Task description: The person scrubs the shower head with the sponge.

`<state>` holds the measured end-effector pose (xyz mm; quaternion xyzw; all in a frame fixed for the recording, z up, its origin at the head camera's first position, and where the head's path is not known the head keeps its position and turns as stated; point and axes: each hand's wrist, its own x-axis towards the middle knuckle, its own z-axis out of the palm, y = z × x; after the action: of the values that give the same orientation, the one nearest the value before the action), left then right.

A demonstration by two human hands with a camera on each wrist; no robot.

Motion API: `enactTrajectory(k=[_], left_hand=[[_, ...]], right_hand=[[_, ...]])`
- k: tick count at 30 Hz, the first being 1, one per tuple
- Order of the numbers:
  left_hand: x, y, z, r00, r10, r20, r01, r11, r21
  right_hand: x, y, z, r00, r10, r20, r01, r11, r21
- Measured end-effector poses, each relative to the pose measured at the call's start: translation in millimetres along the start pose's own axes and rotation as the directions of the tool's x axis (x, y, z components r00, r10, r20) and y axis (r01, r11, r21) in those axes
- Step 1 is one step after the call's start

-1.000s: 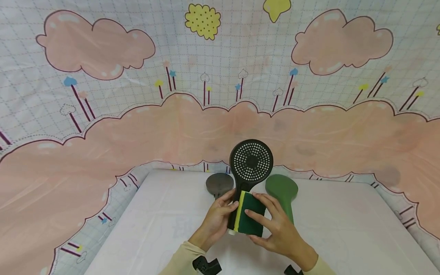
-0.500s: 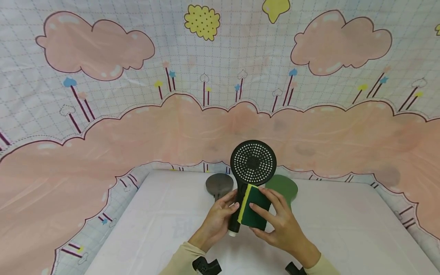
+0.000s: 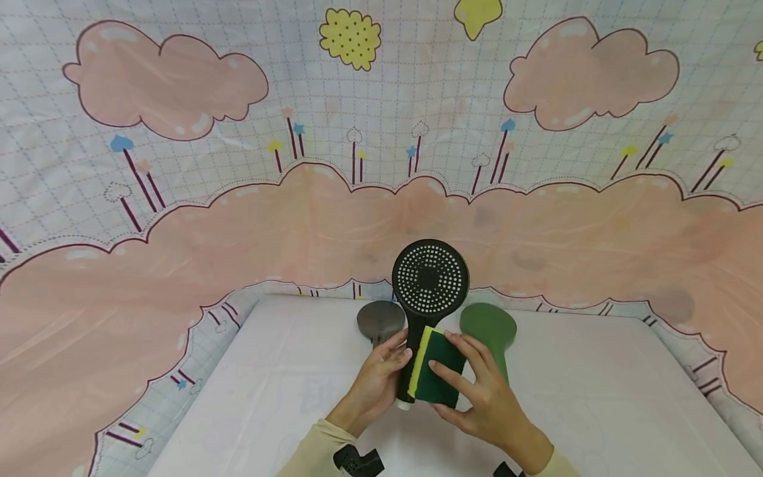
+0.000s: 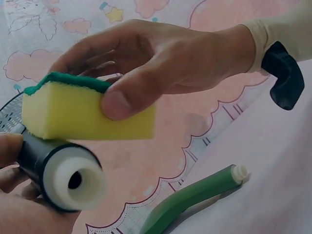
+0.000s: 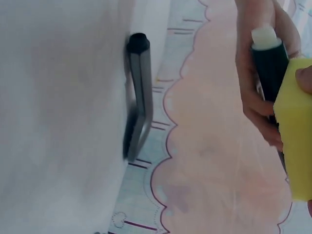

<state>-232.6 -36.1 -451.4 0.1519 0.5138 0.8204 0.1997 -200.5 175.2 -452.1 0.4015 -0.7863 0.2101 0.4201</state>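
Note:
My left hand (image 3: 375, 374) grips the handle of a black shower head (image 3: 430, 277), its round nozzle plate facing me and its white threaded end (image 4: 73, 183) pointing down. In my right hand (image 3: 491, 394) is a sponge (image 3: 441, 371), yellow foam with a dark green scouring side. Fingers spread over the green face while the thumb presses the yellow side, as the left wrist view shows. The sponge's yellow edge lies against the black handle. Part of the left hand's fingers is hidden behind the handle.
A grey shower head (image 3: 380, 321) lies on the white table (image 3: 268, 384) behind my left hand. A green shower head (image 3: 487, 326) lies behind my right hand, partly covered by it. A patterned cloth (image 3: 179, 265) hangs behind and around the table.
The sponge went up and right along the handle, then came back down and left. The shower head tilted slightly right and returned. Both hands kept their hold.

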Motion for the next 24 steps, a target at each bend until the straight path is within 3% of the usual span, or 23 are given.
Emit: enactTrajectory(k=[4,10,19,24], left_hand=[[-0.7,0.0,1.2,0.999,-0.001,0.048,0.003,0.999,-0.051],[-2.1,1.3,2.8,0.997,0.004,0.071,-0.002,0.999,-0.041],[-2.0,-3.3,5.1,1.000,-0.009,-0.004,0.009,0.999,0.047],[-0.8,-4.8,3.5,0.999,-0.002,-0.049,0.006,0.998,0.070]], right_hand=[[3.6,4.0,-3.4,1.000,0.009,-0.028,-0.010,1.000,-0.024],[2.4,2.9,0.3,0.998,0.012,-0.058,-0.012,1.000,-0.005],[-4.4,-6.2,6.4,1.000,0.026,0.014,-0.026,1.000,0.005],[-6.3,-8.3,8.9,1.000,-0.015,-0.002,0.015,1.000,0.017]])
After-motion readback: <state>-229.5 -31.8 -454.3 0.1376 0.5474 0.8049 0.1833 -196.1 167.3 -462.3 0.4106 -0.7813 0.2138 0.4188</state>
